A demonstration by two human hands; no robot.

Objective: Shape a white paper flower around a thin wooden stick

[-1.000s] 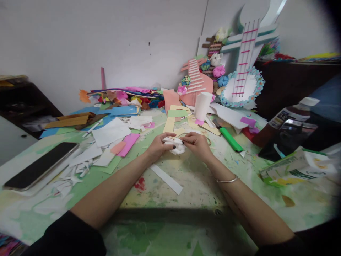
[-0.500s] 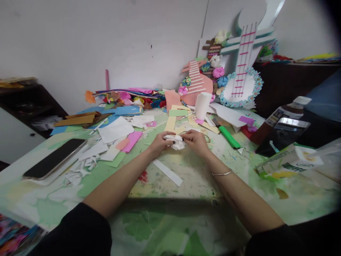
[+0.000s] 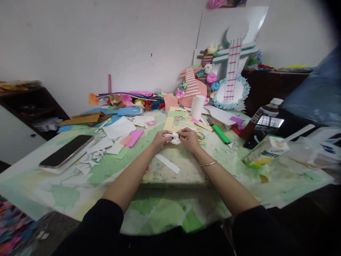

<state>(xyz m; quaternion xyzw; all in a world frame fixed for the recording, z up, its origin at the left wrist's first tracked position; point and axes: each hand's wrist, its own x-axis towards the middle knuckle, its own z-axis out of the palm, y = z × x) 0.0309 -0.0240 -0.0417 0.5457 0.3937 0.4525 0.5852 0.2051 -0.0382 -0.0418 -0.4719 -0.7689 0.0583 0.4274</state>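
A small crumpled white paper flower [image 3: 175, 139] is held between both hands above the middle of the table. My left hand [image 3: 160, 140] is closed round its left side, thumb in front. My right hand [image 3: 189, 138] pinches its right edge with thumb and forefinger. Just right of that hand the gold rings of a pair of scissors [image 3: 201, 136] show; the rest is partly hidden. A flat white paper strip [image 3: 167, 163] lies on the table, below the hands and apart from them.
To the left lie a phone [image 3: 68, 151], white paper scraps [image 3: 90, 160] and a pink paper piece [image 3: 135, 138]. A white paper roll [image 3: 197, 107] stands behind. Rightward are a green cutter [image 3: 220, 133], a drink carton [image 3: 265, 152] and a brown bottle [image 3: 262, 115]. Paper-decorated instruments [image 3: 231, 90] lean at the back.
The view has shifted back and turned slightly right, showing more of the table's right side and front. Both hands keep hold of the white paper flower, with fingers only slightly shifted.
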